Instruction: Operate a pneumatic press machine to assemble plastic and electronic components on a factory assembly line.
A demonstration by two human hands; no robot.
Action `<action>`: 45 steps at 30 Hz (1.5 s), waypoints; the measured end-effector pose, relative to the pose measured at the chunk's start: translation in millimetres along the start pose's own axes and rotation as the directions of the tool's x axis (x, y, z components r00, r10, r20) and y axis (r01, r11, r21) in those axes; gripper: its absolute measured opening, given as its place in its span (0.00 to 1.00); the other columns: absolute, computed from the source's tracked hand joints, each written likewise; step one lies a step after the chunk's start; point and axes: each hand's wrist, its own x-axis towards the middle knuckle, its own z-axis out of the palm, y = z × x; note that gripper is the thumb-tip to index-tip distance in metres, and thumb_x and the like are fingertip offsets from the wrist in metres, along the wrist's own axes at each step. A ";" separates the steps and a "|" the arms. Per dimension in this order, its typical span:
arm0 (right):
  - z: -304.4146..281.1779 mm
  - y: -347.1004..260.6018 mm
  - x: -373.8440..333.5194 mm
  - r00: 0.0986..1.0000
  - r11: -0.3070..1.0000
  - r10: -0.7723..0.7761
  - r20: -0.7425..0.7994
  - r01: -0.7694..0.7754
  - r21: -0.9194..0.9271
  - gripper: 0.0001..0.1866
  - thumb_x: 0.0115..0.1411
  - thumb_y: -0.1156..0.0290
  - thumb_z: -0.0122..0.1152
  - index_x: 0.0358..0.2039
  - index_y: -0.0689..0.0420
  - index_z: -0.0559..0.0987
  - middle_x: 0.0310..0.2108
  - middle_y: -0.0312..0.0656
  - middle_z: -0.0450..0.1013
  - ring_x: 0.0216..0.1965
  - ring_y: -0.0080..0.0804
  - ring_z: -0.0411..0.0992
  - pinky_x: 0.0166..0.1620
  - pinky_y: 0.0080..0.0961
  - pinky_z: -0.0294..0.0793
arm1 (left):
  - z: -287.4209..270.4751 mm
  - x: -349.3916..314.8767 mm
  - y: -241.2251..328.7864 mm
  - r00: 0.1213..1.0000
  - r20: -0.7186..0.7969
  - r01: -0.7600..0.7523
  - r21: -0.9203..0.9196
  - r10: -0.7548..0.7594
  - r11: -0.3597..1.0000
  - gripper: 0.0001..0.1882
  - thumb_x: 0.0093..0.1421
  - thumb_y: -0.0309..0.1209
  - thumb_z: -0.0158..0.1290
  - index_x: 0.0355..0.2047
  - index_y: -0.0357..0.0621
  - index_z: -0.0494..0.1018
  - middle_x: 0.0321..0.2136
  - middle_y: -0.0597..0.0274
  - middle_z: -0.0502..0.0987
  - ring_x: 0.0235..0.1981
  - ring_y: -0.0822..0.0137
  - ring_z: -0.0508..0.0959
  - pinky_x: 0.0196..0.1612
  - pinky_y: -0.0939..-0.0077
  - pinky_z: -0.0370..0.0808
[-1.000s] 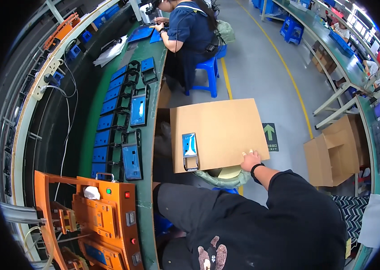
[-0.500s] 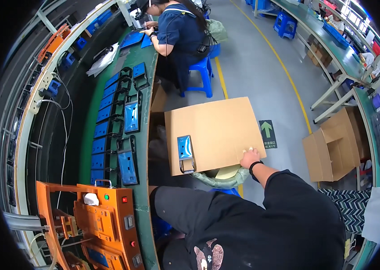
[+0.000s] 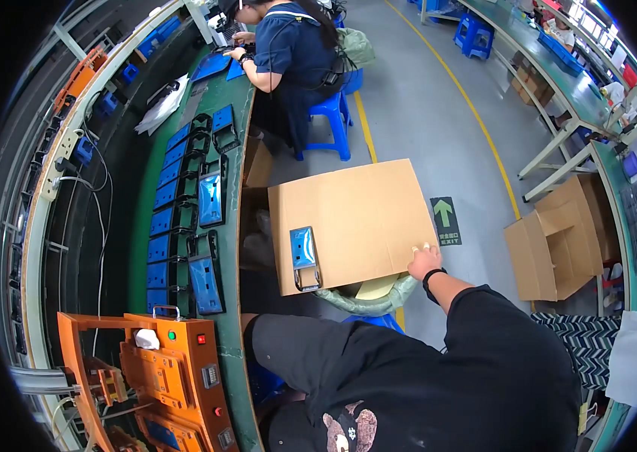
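The person's right hand bends its fingers narrowly over the near right corner of one flat, brown rectangular cardboard sheet; any pinch beneath cannot be told, nor can the unseen left hand's state. The sheet lies leftward and beyond that hand, its long axis crosswise, left end slightly nearer. One glossy blue rectangular panel with a black open frame sits on it, left of the hand, long axis fore-and-aft, frame end nearest. Farther left, eleven similar blue-and-black units lie
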 end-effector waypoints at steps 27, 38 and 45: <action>37.1 -259.8 -12.1 0.883 0.860 -0.405 0.237 0.280 0.427 0.24 0.50 0.58 0.58 0.35 0.69 0.80 0.34 0.64 0.76 0.40 0.57 0.76 0.45 0.42 0.75 | 2.9 8.1 43.2 0.987 -0.030 0.159 -0.001 -0.159 0.987 0.18 0.68 0.35 0.49 0.48 0.30 0.73 0.48 0.43 0.74 0.49 0.52 0.73 0.56 0.62 0.68; 51.0 -267.2 -12.4 0.912 0.864 -0.383 0.149 0.297 0.407 0.22 0.49 0.60 0.59 0.33 0.69 0.79 0.34 0.65 0.76 0.39 0.59 0.76 0.46 0.44 0.74 | 7.8 13.5 52.2 0.999 0.019 -0.042 0.277 0.039 0.960 0.15 0.68 0.31 0.49 0.46 0.29 0.73 0.47 0.44 0.76 0.48 0.54 0.76 0.53 0.65 0.71; 58.5 -272.9 -12.0 0.912 0.865 -0.400 0.095 0.341 0.367 0.24 0.51 0.55 0.60 0.33 0.69 0.79 0.33 0.63 0.76 0.38 0.58 0.76 0.45 0.45 0.74 | 12.9 13.3 54.5 0.999 -0.045 -0.023 0.079 0.027 0.997 0.14 0.68 0.28 0.49 0.47 0.27 0.71 0.46 0.42 0.77 0.46 0.55 0.77 0.52 0.67 0.73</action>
